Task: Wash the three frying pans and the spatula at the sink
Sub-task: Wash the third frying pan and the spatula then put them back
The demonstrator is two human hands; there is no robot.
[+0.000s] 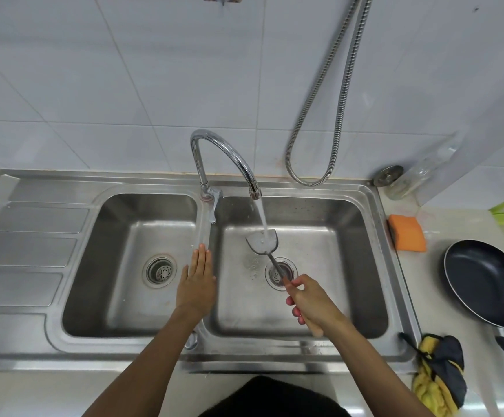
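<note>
My right hand [308, 299] grips the wooden handle of a metal spatula [262, 242] over the right basin of the steel double sink [362, 206]. Water runs from the curved faucet [223, 155] onto the spatula's blade, above the right drain. My left hand [197, 281] hovers flat, fingers straight, over the divider between the two basins and holds nothing. One dark non-stick frying pan [485, 281] lies on the counter to the right of the sink, its handle pointing toward me. No other pans are in view.
An orange sponge [407, 233] lies on the counter by the sink's right rim. A yellow and dark cloth [439, 371] sits at the front right corner. A glass jar [407, 179] lies at the back right. A metal shower hose [320, 121] hangs on the tiled wall. Left is the ribbed drainboard [28, 248].
</note>
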